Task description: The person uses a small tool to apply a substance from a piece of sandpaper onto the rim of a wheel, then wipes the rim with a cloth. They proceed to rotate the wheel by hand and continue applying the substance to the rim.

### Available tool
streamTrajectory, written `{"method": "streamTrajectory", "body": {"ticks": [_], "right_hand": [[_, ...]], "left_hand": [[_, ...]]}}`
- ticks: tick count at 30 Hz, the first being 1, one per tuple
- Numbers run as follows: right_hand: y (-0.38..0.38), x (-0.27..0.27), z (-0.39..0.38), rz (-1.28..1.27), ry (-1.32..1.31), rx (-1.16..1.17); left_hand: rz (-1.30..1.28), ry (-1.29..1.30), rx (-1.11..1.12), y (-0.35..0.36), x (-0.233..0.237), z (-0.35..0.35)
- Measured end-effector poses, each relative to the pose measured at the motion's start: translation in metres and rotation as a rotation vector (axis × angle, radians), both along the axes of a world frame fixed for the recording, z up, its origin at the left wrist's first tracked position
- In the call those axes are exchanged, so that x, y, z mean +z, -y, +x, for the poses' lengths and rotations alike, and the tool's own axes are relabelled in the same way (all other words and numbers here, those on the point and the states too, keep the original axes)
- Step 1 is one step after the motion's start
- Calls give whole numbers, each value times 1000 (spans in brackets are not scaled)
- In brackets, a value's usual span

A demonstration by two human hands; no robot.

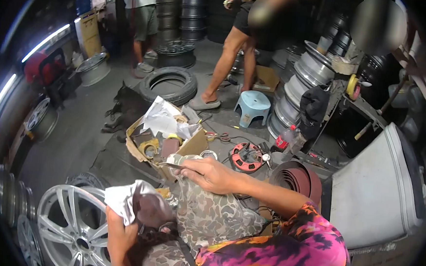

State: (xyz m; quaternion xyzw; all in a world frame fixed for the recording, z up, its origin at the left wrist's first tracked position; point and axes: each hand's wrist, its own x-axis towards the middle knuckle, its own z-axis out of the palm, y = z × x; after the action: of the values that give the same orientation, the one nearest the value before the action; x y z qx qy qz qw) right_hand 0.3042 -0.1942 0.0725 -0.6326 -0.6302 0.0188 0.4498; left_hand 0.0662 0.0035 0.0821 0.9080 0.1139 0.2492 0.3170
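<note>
My left hand (120, 234) is closed around a bunched white cloth (121, 200), held up beside the silver alloy wheel (55, 204). The wheel stands at the lower left, its spokes facing me. In my right hand (210, 174), pinched between thumb and fingers, is a thin flat metal blade (172, 165) pointing left. That hand is above my camouflage-clad knee (201, 208), near an open cardboard box (197, 144) with papers, a yellow tape roll and other small items in it.
A red cable reel (247, 157), a brown abrasive roll (297, 184) and a cola bottle (284, 138) are at right. Beyond are a blue stool (252, 106), stacked wheels (294, 84), a tire (186, 90) and a black animal lying down (127, 101). Two people stand farther back.
</note>
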Motion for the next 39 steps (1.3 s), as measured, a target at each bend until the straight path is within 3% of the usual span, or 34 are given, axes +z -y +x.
{"method": "streamTrajectory", "body": {"ticks": [4, 5, 8, 12, 28, 30, 39], "right_hand": [[6, -27, 5, -66, -46, -173], [7, -29, 3, -65, -69, -248], [8, -43, 3, -17, -109, -379], [6, -41, 5, 47, -142, -496], [27, -57, 23, 59, -173, -667], [28, -59, 26, 117, -184, -684], [18, -57, 20, 104, -213, -647]], "left_hand": [[-109, 192, 55, -33, -64, 50], [-416, 127, 27, -38, -78, 60], [-439, 169, 40, -27, -75, 84], [-237, 137, 16, -35, -97, 104], [-193, 90, -86, -38, -118, 142], [-54, 133, -37, -36, -123, 144], [-209, 100, -9, -38, -108, 128]]}}
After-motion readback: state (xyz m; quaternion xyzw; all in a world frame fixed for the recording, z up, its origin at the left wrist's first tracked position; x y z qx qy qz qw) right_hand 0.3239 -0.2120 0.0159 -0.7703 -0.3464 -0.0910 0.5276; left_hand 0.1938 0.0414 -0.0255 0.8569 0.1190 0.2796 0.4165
